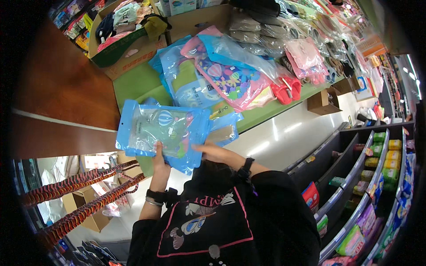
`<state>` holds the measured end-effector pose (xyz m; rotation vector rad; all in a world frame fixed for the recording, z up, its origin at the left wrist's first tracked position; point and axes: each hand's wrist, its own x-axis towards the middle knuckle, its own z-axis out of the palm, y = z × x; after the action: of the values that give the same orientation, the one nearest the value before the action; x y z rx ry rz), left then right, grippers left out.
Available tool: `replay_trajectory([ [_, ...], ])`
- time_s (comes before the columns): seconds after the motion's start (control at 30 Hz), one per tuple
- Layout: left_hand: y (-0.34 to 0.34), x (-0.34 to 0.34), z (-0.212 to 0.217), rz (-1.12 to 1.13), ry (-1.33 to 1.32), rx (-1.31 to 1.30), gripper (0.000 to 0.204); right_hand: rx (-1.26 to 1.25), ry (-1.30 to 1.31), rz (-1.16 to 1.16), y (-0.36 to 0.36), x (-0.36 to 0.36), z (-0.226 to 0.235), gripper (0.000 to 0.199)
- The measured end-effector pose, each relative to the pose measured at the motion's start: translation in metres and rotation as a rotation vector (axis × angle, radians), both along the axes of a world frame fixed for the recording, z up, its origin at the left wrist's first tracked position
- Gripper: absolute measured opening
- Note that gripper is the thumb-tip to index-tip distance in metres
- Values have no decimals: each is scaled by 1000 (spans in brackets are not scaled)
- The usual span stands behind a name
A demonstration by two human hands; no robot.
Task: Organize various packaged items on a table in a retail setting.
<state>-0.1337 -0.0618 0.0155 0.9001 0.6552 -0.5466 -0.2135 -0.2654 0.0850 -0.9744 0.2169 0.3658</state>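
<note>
A blue plastic bag (166,126) with a clear window and printed balloons holds a folded grey-green cloth item. My left hand (160,166) grips its lower edge, thumb on top and the other fingers hidden beneath. At the bag's lower right corner, my right hand (212,152) has its fingers closed on the edge, partly out of sight. Just beyond the bag lie more packaged items on a green table (137,82): a blue clear bag (195,93) with green contents and a pink-edged bag (235,82) with a colourful print.
Red slippers (286,91) and a pink packaged garment (306,57) lie farther right. A cardboard box (126,46) of clothes stands at the back left. Brown wooden panel (66,80) rises on the left, above striped ropes (88,195). Grey shelves (350,186) with packets stand right.
</note>
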Motion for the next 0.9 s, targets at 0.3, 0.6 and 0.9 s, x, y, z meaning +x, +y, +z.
replay_trajectory([
  [0.3, 4, -31, -11, -375, -437, 19, 50, -39, 255, -340, -15, 16, -38, 36],
  [0.6, 79, -1, 4, -110, -152, -430, 70, -63, 401, -305, -104, 0, -25, 24],
  [0.9, 37, 24, 29, -641, -314, 136, 64, -322, 32, -91, -132, -8, -12, 32],
])
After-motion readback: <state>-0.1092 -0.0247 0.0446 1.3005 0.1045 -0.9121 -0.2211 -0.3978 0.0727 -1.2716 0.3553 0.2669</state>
